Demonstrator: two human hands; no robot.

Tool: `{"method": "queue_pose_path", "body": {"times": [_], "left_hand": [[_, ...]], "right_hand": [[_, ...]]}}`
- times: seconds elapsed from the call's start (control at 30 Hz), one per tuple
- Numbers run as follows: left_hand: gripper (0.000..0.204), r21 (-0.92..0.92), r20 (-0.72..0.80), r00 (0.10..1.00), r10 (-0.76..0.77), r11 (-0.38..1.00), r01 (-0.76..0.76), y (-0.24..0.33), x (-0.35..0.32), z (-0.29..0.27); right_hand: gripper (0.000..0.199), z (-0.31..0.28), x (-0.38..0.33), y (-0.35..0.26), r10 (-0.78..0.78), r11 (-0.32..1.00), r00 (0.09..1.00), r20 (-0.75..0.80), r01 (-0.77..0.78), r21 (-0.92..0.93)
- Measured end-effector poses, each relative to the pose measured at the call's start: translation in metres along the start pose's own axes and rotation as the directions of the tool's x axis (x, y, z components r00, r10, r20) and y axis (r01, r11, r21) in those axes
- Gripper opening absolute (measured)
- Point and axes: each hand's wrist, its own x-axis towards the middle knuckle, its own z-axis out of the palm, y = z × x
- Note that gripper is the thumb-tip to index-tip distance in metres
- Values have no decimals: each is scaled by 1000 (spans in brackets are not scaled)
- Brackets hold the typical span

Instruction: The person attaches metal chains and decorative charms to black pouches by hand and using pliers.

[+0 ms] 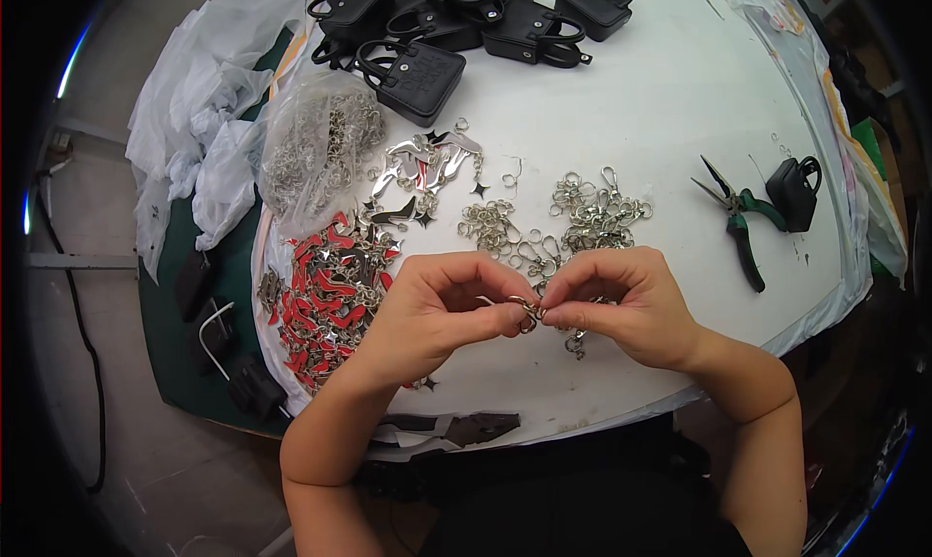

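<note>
Over the white tabletop, my left hand and my right hand meet fingertip to fingertip. Each is closed in a pinch on small silver metal rings, whose exact shape is partly hidden by the fingers. Just beyond my fingers lie loose piles of silver split rings and swivel clasps with chain. Beside my left wrist spreads a heap of red and silver shoe-shaped charms. Farther up are several silver and black charms, some star-shaped.
Several small black handbags crowd the far edge. A clear plastic bag of metal rings sits at left. Green-handled pliers lie at right by a small black pouch. Dark pliers rest at the near edge.
</note>
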Motion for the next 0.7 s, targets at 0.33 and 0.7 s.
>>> {"method": "queue_pose_path", "body": {"times": [0.33, 0.7], "left_hand": [[18, 511, -132, 955, 265, 844, -164, 17, 16, -17], [60, 900, -336, 627, 703, 43, 434, 64, 123, -65]], "right_hand": [[9, -3, -2, 10, -295, 954, 953, -68, 298, 43], [11, -13, -2, 7, -529, 846, 846, -73, 519, -119]]}}
